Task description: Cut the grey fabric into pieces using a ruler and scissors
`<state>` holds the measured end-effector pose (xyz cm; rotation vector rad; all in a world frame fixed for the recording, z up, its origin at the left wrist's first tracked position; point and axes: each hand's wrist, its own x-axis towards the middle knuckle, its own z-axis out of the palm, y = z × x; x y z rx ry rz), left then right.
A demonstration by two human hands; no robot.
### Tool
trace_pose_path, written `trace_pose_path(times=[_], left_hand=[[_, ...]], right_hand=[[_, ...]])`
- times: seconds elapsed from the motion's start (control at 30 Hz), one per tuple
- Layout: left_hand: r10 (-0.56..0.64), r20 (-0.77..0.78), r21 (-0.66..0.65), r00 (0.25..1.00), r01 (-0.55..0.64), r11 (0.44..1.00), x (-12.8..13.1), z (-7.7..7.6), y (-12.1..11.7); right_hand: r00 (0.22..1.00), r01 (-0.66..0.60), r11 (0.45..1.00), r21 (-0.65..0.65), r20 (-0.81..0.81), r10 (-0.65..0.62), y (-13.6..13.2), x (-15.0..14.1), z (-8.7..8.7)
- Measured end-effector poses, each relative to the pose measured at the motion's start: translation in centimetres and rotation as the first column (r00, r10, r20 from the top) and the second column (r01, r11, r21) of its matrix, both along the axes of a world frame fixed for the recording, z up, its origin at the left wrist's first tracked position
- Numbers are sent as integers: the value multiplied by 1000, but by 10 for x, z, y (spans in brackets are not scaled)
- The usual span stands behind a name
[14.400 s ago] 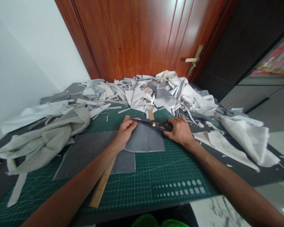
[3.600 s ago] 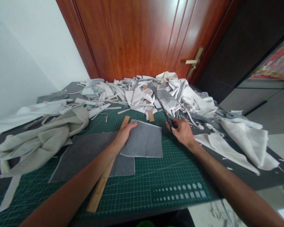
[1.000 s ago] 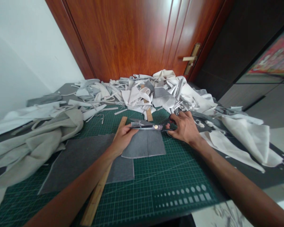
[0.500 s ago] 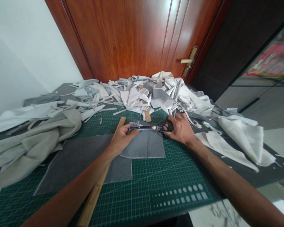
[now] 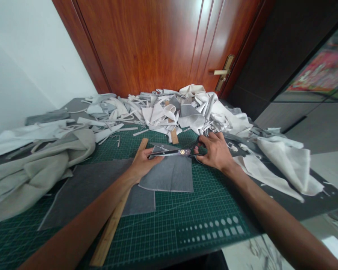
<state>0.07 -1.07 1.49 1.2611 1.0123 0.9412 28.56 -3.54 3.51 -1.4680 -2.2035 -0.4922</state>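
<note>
The left grip (image 5: 144,164) is released, laid flat on a gray fabric panel (image 5: 166,178), with the fingers just beside the blade tips. The right grip (image 5: 215,150) is clenched on the handles of black shears (image 5: 173,152), and the blades are pointed toward 9 o'clock along the panel's top edge. The panel is judged soft, light and limp, so it is best pinned flat by the palm; the stiffer, heavier shears are best taken by the handles. The panel lies on a darker gray sheet (image 5: 87,195) on a green cutting mat (image 5: 202,213). A wooden ruler (image 5: 109,228) is seen at 7 o'clock. White scraps (image 5: 186,112) are heaped at 12 o'clock, before a wooden door (image 5: 146,48).
</note>
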Motion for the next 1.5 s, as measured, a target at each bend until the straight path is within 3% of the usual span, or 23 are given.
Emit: trace_pose_path(times=[0.57,0.87,1.5], left_hand=[[-5,23,-51,1000,6,999,-2,3,-1],[13,98,-131,995,0,991,-1,12,-3],[67,23,48,997,-68,997,-2,3,-2]], right_hand=[[1000,9,1000,18,-2,-9,0,2,-2],[1000,15,1000,26,4,-15,-2,-2,0],[999,33,999,20,2,-33,-4,-3,2]])
